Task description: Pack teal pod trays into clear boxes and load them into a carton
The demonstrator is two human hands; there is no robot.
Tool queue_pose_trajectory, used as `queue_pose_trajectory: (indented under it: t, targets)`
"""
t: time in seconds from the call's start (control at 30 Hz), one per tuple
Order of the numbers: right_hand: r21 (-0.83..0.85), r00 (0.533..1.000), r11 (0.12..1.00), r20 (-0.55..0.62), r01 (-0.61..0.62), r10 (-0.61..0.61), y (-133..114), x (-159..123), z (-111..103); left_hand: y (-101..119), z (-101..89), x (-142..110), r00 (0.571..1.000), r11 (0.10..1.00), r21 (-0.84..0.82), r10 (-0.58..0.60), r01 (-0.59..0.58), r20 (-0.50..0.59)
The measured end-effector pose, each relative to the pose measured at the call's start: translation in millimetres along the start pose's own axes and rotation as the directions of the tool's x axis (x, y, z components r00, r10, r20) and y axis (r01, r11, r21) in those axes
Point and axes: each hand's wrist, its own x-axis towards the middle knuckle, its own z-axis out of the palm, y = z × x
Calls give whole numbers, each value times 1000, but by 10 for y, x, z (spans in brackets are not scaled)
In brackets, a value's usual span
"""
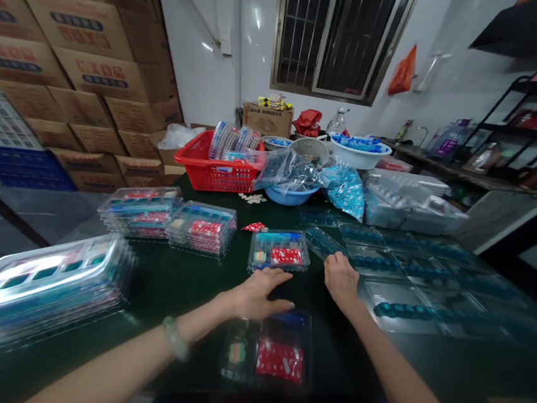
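My left hand (259, 294) lies flat and open on the dark green table top (203, 290), just below a clear plastic tray (280, 251) holding a red packet and teal pieces. A pale green bangle (175, 337) circles my left wrist. My right hand (341, 278) rests its fingertips on the near edge of a clear blister tray (358, 261) with teal rows, holding nothing. Another clear pack with a red packet (277, 354) lies nearer me, below my hands. Stacked clear packs (202, 228) stand to the left.
A tall stack of clear trays (36, 290) stands at the left. Further back are a red plastic basket (217, 165), a blue bowl (288, 195), bags of blue items (345, 191) and a white basin (359, 153). Cardboard cartons (72, 68) fill the left wall.
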Motion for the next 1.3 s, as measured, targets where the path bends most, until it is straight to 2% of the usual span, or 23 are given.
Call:
queue_pose_trajectory:
  t: [0.13, 0.27, 0.37, 0.5, 0.6, 0.7, 0.8, 0.9, 0.97, 1.03, 1.07, 1.13, 1.23, 1.3]
  targets:
    - [-15, 999, 1000, -43, -12, 11, 30, -32, -7, -225, -44, 178, 999, 1000, -5, 14, -15, -47]
    - [-33, 995, 999, -98, -30, 26, 35, -6, 35, -361, -117, 218, 996, 998, -57, -6, 1, -86]
    - [-41, 987, 998, -152, -48, 41, 15, 50, 35, -333, -112, 192, 991, 989, -149, -37, 18, -126]
    - [-43, 977, 999, -214, -33, 23, -41, 68, -65, -148, -43, 176, 982, 924, -376, -135, 75, -136]
    - [-40, 968, 999, -249, 3, -13, -89, 13, -186, 31, 12, 194, 969, 790, -598, -229, 133, -88]
    - [-32, 958, 998, -280, 48, -55, -153, -77, -354, 198, 55, 212, 958, 590, -794, -286, 150, -31]
    - [-3, 946, 995, -309, 100, -96, -277, -209, -638, 338, 71, 198, 957, 393, -913, -291, 107, -13]
    - [70, 890, 970, -418, 232, -183, -467, -383, -1042, 424, 50, 115, 958, 245, -969, -278, 2, -68]
    - [122, 843, 932, -478, 341, -246, -612, -498, -1310, 440, 27, 17, 955, 136, -980, -243, -143, -172]
    - [172, 823, 893, -490, 415, -288, -761, -603, -1515, 437, 13, -105, 932, 25, -950, -186, -312, -311]
    - [198, 819, 877, -489, 439, -300, -835, -651, -1587, 436, 12, -168, 913, -12, -925, -161, -381, -374]
    - [250, 817, 847, -486, 470, -310, -972, -739, -1676, 441, 18, -279, 885, -21, -892, -137, -452, -446]
    - [343, 815, 797, -501, 497, -292, -1095, -867, -1714, 462, 20, -377, 875, -23, -881, -136, -473, -466]
    - [410, 819, 768, -518, 491, -247, -1085, -986, -1690, 460, -6, -404, 889, -67, -891, -129, -449, -438]
